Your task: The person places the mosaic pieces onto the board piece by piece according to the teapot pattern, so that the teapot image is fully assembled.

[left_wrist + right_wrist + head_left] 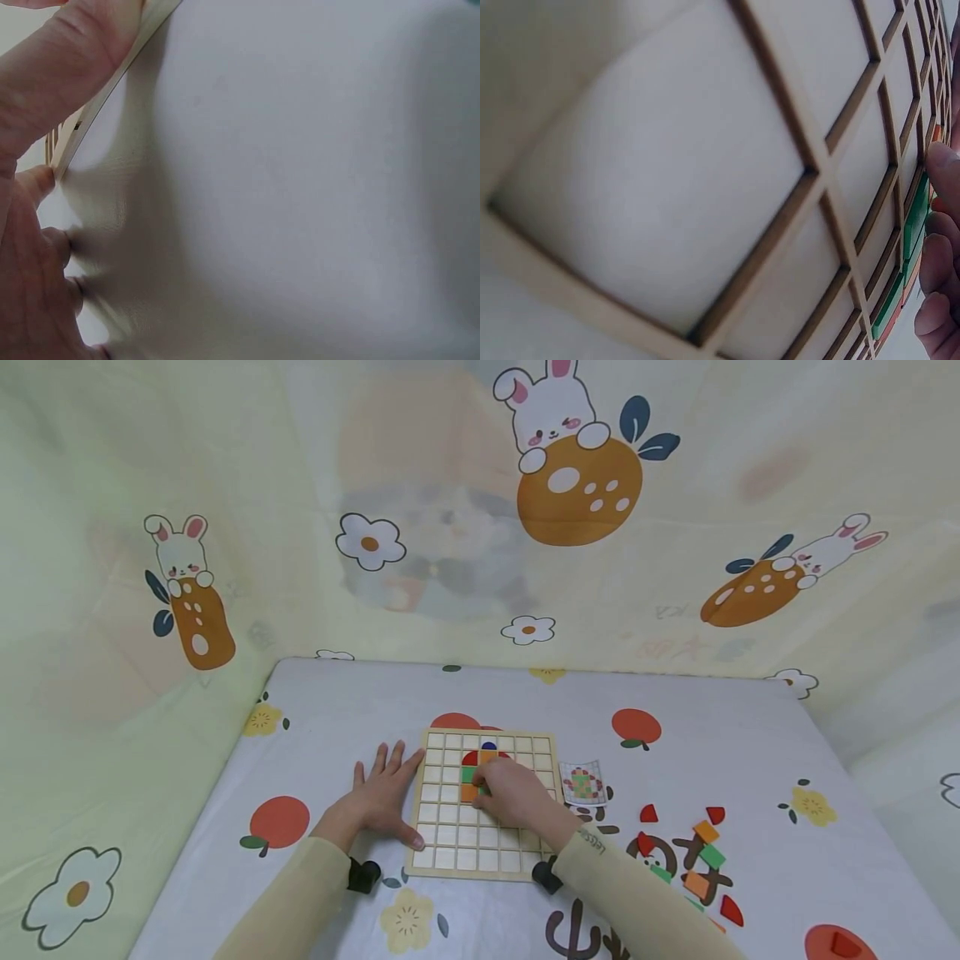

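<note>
A wooden grid board (446,858) lies on the table, with several coloured pieces set in its upper middle cells. My right hand (517,789) reaches over it, fingers curled, thumb and index finger around a green tile (483,790) low in the coloured group. Green tile edges (916,214) show right by the thumb in the right wrist view; the hand hides part of the group. Beside it are an orange tile (468,793) and another green tile (468,774). My left hand (382,797) is spread flat, thumb and index finger touching the board's left edge.
A small printed pattern card (582,783) lies at the board's right edge. Farther right are loose red, orange and green pieces, such as an orange square (707,831) and a red quarter piece (731,910). Some are hidden by the right sleeve (630,877). Patterned cloth surrounds the table.
</note>
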A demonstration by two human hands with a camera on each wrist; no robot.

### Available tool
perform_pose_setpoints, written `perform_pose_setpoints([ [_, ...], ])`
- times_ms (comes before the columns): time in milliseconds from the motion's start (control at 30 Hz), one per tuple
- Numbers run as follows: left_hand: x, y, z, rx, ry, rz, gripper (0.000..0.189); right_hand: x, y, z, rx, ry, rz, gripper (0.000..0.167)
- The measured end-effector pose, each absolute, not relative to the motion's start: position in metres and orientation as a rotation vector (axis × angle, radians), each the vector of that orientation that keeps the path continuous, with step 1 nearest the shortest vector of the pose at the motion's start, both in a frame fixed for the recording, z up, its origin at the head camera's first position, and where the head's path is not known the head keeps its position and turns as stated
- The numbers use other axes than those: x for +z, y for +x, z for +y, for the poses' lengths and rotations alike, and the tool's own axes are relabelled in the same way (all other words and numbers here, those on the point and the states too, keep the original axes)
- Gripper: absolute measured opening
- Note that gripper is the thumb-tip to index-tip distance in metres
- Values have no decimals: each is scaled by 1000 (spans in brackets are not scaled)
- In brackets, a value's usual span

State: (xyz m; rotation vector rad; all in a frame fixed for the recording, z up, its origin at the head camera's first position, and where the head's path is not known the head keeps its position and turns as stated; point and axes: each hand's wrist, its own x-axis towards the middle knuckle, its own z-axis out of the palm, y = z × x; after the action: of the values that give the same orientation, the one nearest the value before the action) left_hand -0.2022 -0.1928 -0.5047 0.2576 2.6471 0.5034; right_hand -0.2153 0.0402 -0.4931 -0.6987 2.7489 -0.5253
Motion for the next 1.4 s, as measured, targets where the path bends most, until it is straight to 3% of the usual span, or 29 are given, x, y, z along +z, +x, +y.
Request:
perform_pose_setpoints([
  [400,-502,-202,-192,502,276,2646,134,-488,-211,66,-827,-596,2703,22],
  [667,-501,-203,-192,495,265,2639,134,-478,-197,129,-1038,-436,2711,25],
  [1067,-507,-202,-193,487,277,2648,137,-477,-147,240,-909,-180,2891,28],
  [1400,-508,-203,-192,474,273,2637,135,-490,-115,284,-843,59,2756,32],
])
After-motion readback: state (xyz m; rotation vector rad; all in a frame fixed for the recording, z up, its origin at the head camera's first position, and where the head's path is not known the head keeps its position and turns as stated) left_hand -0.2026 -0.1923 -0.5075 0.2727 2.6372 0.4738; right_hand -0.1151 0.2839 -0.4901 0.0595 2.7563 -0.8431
